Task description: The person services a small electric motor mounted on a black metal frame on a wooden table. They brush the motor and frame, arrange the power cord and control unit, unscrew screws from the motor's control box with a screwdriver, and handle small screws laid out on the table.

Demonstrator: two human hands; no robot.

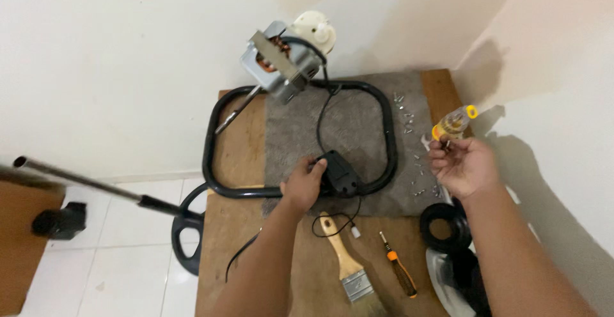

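My left hand (304, 181) grips a black plastic box (342, 173) that sits on the black tubular frame (211, 144) of a fan stand. A black cable runs from the box up to the bare fan motor (281, 61) at the back of the table. My right hand (462, 163) is raised over the table's right side, palm up, pinching a small screw between its fingertips. A small clear bottle with a yellow cap (453, 123) stands just behind that hand.
Several loose screws (409, 122) lie on a grey mat (358, 125) on the wooden table (236, 227). A paintbrush (348, 266), an orange-handled screwdriver (400, 272) and a black ring (444, 227) lie near me. A metal pole (77, 179) juts over the tiled floor at left.
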